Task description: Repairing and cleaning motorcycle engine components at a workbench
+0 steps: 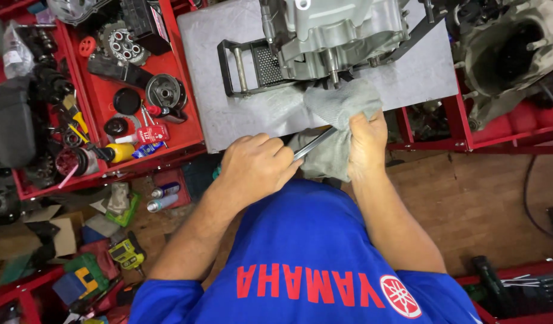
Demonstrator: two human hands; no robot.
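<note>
My left hand [257, 165] is closed around one end of a slim metal tool [315, 144], which runs up and right into a grey rag [339, 120]. My right hand [367, 141] grips that rag, bunched around the tool's far end, so the tip is hidden. Both hands are held just off the near edge of a grey work plate [210, 72]. A grey engine case [336, 33] sits on a black stand on the plate, just beyond the rag.
A red tray [189, 129] at left holds black engine parts, a yellow bottle [122, 152] and small cans. Another engine case [516, 54] rests at the upper right. Spray cans, rags and a yellow-green power tool [126, 253] lie on the floor at left.
</note>
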